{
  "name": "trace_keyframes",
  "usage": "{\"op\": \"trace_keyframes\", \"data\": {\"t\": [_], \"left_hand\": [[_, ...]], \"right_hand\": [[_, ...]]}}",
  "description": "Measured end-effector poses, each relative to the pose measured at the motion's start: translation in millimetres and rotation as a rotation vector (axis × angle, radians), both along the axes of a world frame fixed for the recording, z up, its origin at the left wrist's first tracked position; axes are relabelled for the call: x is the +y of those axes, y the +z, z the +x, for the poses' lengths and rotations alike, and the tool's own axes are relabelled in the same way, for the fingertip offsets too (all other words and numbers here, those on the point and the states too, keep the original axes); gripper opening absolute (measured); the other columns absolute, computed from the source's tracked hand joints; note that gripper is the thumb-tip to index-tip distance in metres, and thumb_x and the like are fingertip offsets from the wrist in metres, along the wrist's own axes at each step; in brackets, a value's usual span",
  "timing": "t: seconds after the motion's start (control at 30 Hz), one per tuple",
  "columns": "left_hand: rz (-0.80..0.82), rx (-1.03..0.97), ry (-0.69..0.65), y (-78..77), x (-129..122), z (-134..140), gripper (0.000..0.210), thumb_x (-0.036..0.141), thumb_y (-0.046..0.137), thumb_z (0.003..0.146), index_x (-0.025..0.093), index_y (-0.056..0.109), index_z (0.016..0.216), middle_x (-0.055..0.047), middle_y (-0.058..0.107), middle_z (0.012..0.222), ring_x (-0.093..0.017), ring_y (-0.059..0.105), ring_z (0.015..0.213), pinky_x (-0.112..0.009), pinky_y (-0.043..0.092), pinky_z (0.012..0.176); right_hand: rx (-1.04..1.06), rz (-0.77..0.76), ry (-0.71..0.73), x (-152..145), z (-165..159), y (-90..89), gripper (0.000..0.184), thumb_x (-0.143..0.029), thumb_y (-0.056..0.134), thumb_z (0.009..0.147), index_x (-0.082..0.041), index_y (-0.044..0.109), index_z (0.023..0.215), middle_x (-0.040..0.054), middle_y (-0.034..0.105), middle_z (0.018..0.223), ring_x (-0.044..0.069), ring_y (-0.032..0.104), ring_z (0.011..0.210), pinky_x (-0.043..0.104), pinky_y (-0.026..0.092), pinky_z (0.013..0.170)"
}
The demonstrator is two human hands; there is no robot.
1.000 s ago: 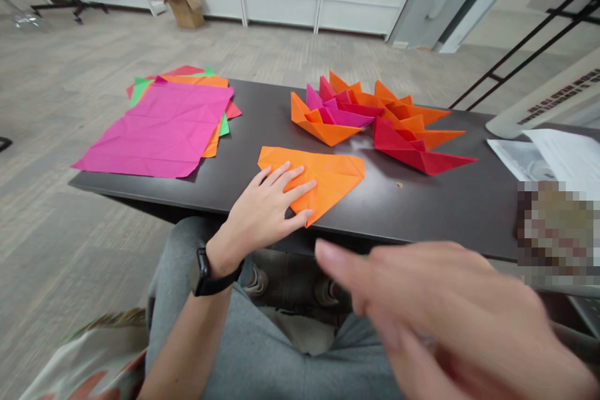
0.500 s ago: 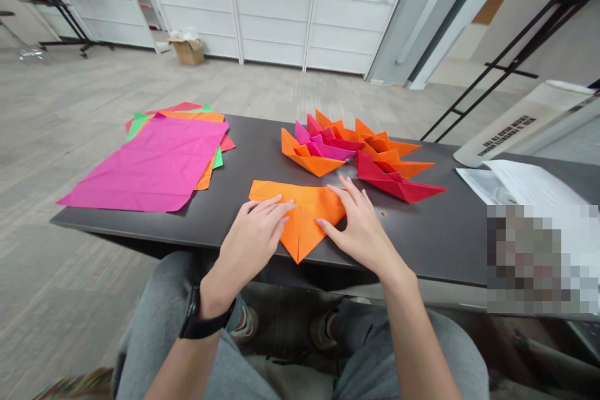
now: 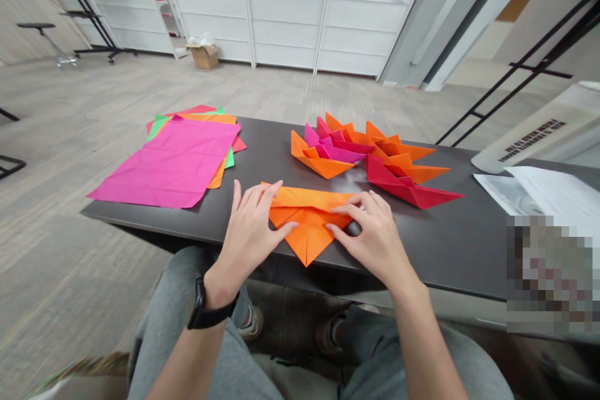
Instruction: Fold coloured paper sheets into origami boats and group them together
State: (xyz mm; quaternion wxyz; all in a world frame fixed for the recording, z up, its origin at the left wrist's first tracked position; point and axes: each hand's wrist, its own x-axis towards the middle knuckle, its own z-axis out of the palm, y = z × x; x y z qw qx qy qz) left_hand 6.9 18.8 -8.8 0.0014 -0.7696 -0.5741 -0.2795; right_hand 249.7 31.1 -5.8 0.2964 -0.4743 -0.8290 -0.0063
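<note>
A folded sheet of orange paper [image 3: 309, 231] lies at the table's front edge, its lower point jutting toward me. A creased band runs across its upper part. My left hand [image 3: 253, 219] rests on the paper's left side, fingers stretched and apart, with the thumb on the paper. On the right side, my right hand [image 3: 368, 222] has curled fingers and a thumb pinching at the band. Beyond the hands stand several folded paper boats, among them an orange boat [image 3: 323, 162], a magenta boat [image 3: 340, 150] and a red boat [image 3: 412, 187].
A stack of coloured sheets, topped by a magenta sheet [image 3: 169, 159], lies on the left of the dark table [image 3: 450, 244]. White papers [image 3: 548, 190] and a leaning white printed object [image 3: 534, 128] are at the right. A cardboard box [image 3: 204, 56] sits on the floor beyond.
The orange paper's upper edge now shows a folded band that was not there before. My right fingers have curled in, and my left fingers have spread. The view has shifted slightly.
</note>
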Motion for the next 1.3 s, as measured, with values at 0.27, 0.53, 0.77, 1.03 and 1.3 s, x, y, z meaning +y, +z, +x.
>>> {"op": "trace_keyframes", "data": {"t": [0.27, 0.53, 0.77, 1.03, 1.3], "left_hand": [[-0.004, 0.134, -0.181, 7.1, -5.0, -2.4, 0.019, 0.027, 0.06, 0.096, 0.018, 0.076, 0.099, -0.009, 0.073, 0.115, -0.027, 0.065, 0.115, -0.054, 0.038, 0.117], [-0.243, 0.125, -0.279, 5.0, -11.2, -21.6, 0.046, 0.038, 0.067, 0.091, 0.016, 0.065, 0.131, -0.012, 0.059, 0.145, -0.028, 0.054, 0.136, -0.048, 0.044, 0.114], [-0.196, 0.18, -0.28, 0.4, -18.3, -19.9, 0.067, 0.037, 0.078, 0.078, 0.019, 0.057, 0.139, -0.014, 0.06, 0.143, -0.032, 0.057, 0.132, -0.048, 0.047, 0.11], [-0.04, 0.397, -0.192, 6.6, -42.3, 10.8, 0.038, 0.02, 0.056, 0.087, 0.014, 0.067, 0.124, -0.017, 0.072, 0.109, -0.038, 0.067, 0.094, -0.051, 0.054, 0.079], [-0.012, 0.355, -0.208, 11.6, -38.8, -6.9, 0.037, 0.014, 0.038, 0.09, 0.019, 0.075, 0.095, -0.014, 0.076, 0.101, -0.034, 0.072, 0.089, -0.047, 0.055, 0.075]], "right_hand": [[0.019, -0.144, 0.066, -12.5, -8.5, 5.1, 0.015, -0.022, 0.062, 0.094, -0.02, 0.076, 0.089, 0.0101, 0.07, 0.116, 0.027, 0.066, 0.107, 0.047, 0.054, 0.096], [-0.132, -0.343, 0.114, -41.5, 6.4, 6.2, 0.053, -0.039, 0.061, 0.097, -0.024, 0.05, 0.147, 0.0072, 0.046, 0.155, 0.026, 0.042, 0.144, 0.055, 0.034, 0.12], [-0.156, -0.391, -0.013, -45.7, 21.9, 13.5, 0.064, -0.047, 0.064, 0.093, -0.021, 0.046, 0.149, 0.0096, 0.04, 0.158, 0.026, 0.036, 0.147, 0.054, 0.029, 0.122], [-0.157, -0.411, -0.075, -61.9, 17.6, 22.5, 0.078, -0.051, 0.075, 0.083, -0.02, 0.045, 0.148, 0.0141, 0.042, 0.157, 0.03, 0.036, 0.147, 0.059, 0.026, 0.121], [-0.228, -0.288, -0.038, -62.1, 12.1, 30.9, 0.039, -0.026, 0.081, 0.079, -0.019, 0.063, 0.112, 0.0079, 0.069, 0.118, 0.027, 0.059, 0.119, 0.055, 0.027, 0.119]]}}
